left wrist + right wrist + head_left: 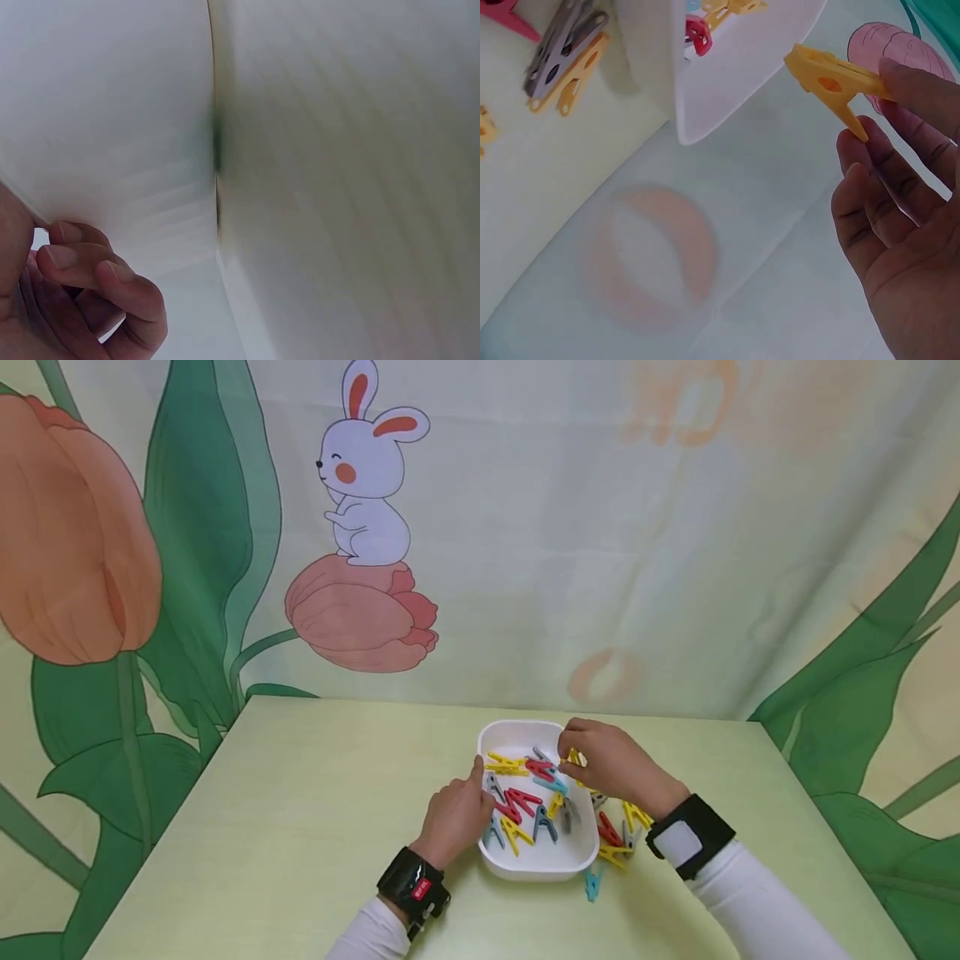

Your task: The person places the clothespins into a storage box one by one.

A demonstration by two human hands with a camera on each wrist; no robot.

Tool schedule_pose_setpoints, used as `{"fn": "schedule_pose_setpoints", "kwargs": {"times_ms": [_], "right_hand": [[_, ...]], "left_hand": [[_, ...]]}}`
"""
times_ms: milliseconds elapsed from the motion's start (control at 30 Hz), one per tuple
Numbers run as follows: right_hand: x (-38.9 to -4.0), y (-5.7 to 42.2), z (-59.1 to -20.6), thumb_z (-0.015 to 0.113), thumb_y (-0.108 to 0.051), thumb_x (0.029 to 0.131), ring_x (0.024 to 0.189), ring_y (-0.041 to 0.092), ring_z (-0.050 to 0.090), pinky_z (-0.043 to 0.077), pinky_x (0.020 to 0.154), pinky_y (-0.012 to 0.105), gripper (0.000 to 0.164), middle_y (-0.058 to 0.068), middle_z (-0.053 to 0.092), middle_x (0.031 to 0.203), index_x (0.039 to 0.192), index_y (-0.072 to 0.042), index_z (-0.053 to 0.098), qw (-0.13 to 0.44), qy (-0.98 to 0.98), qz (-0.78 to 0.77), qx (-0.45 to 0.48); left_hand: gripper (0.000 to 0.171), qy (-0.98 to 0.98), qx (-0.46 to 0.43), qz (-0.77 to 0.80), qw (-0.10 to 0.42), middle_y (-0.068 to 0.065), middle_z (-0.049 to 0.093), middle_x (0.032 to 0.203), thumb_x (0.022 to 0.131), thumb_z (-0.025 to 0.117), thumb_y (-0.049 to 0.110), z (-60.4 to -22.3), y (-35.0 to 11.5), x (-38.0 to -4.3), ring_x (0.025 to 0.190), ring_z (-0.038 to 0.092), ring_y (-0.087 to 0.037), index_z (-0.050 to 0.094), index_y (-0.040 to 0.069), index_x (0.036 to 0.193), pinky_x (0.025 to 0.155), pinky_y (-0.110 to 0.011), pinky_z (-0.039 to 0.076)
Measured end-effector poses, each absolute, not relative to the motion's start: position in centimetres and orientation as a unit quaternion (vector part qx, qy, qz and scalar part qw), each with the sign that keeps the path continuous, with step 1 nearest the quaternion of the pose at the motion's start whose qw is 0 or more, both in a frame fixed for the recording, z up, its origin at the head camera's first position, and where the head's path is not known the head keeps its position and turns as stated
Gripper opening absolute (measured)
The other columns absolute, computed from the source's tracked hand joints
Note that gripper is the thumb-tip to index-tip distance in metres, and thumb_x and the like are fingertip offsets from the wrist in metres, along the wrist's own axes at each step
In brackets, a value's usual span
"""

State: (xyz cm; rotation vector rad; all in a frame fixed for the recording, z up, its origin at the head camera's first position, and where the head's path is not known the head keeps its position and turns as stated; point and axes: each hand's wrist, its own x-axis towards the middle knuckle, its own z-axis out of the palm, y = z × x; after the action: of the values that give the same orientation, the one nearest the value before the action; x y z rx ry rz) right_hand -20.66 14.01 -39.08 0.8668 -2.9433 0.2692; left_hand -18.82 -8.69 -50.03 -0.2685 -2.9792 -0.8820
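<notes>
My right hand (618, 764) holds a yellow clothespin (831, 81) by its handle ends, pinched between thumb and fingertips. It is at the far right rim of a white plastic basin (540, 868). My left hand (456, 817) grips the basin's left side, the index finger along the rim and the other fingers (139, 296) curled against the outer wall. Inside the basin lie several clothespins in yellow, red, blue and grey, among them a dark blue clothespin (545, 823) and a red clothespin (525, 800).
Right of the basin, more clothespins lie loose on the table (315, 827): a red clothespin (609, 830), a yellow clothespin (615, 856), a light blue clothespin (592, 885) and several others partly under the right forearm. A printed curtain (525, 568) hangs behind the table's back edge.
</notes>
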Motion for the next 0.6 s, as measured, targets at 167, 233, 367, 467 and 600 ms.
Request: {"fn": "schedule_pose_setpoints", "kwargs": {"times_ms": [167, 233, 367, 467, 600], "right_hand": [[-21.6, 12.3, -39.6, 0.078, -0.029, 0.084, 0.085, 0.014, 0.057, 0.054, 0.079, 0.028, 0.019, -0.002, 0.064, 0.100, 0.097, -0.017, 0.072, 0.009, -0.956, 0.077, 0.283], [-21.8, 11.7, -39.8, 0.078, -0.029, 0.084, 0.085, 0.014, 0.058, 0.054, 0.080, 0.029, 0.019, -0.002, 0.065, 0.100, 0.098, -0.018, 0.072, 0.003, -0.956, 0.076, 0.284], [-22.1, 10.6, -40.1, 0.078, -0.027, 0.084, 0.083, 0.014, 0.058, 0.053, 0.079, 0.029, 0.017, -0.002, 0.065, 0.099, 0.097, -0.017, 0.072, -0.010, -0.955, 0.076, 0.288], [-22.1, 10.1, -40.6, 0.078, -0.026, 0.084, 0.083, 0.013, 0.057, 0.053, 0.080, 0.028, 0.016, -0.002, 0.065, 0.098, 0.097, -0.018, 0.072, -0.018, -0.954, 0.074, 0.290], [-22.3, 9.7, -41.4, 0.078, -0.025, 0.084, 0.083, 0.013, 0.056, 0.052, 0.081, 0.028, 0.018, -0.001, 0.066, 0.098, 0.098, -0.017, 0.072, -0.019, -0.948, 0.072, 0.309]], "left_hand": [[0.062, -0.955, -0.087, -0.283, 0.012, -0.002, 0.047, 0.058, 0.096, 0.056, 0.021, -50.0, -8.7, -18.8, 0.049, 0.044, -0.016, 0.036, -0.002, 0.150, 0.047, -0.028, 0.030], [0.062, -0.955, -0.087, -0.283, 0.013, -0.002, 0.047, 0.058, 0.096, 0.056, 0.022, -50.0, -8.7, -18.8, 0.048, 0.044, -0.016, 0.036, -0.002, 0.150, 0.047, -0.028, 0.030], [0.063, -0.956, -0.086, -0.281, 0.007, -0.003, 0.048, 0.059, 0.096, 0.057, 0.022, -49.7, -8.6, -18.9, 0.050, 0.046, -0.017, 0.036, -0.001, 0.150, 0.047, -0.028, 0.030], [0.063, -0.956, -0.086, -0.279, 0.005, -0.004, 0.049, 0.060, 0.096, 0.057, 0.022, -49.6, -8.7, -18.9, 0.051, 0.046, -0.017, 0.036, -0.002, 0.150, 0.048, -0.029, 0.031], [0.062, -0.957, -0.087, -0.278, 0.009, -0.004, 0.049, 0.060, 0.095, 0.058, 0.022, -49.7, -8.8, -18.8, 0.051, 0.046, -0.017, 0.037, -0.002, 0.149, 0.048, -0.029, 0.031]]}}
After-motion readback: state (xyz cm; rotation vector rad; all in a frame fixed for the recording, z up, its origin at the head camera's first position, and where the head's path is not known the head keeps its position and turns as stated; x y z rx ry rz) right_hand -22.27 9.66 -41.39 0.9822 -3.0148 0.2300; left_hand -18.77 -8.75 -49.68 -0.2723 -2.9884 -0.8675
